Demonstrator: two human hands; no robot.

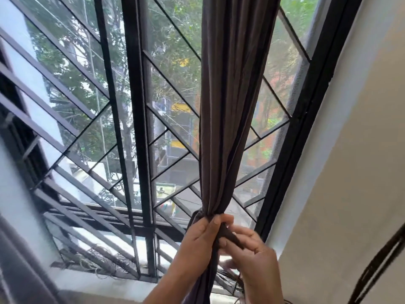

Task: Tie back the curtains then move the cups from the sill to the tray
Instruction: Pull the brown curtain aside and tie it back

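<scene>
A dark grey-brown curtain (230,95) hangs gathered into a narrow bunch in front of the right half of the window. My left hand (201,235) is closed around the bunch at its narrowest point, low in the view. Just to its right, my right hand (252,253) pinches a dark strip of fabric (232,236) that runs across the bunch. Below my hands the curtain falls out of view. No cups or tray are in view.
A black-framed window (135,106) with a diagonal metal grille fills the view, trees and buildings beyond. A white sill (96,284) runs along the bottom left. A cream wall (350,172) stands to the right, with a dark cord (377,264) at the lower right.
</scene>
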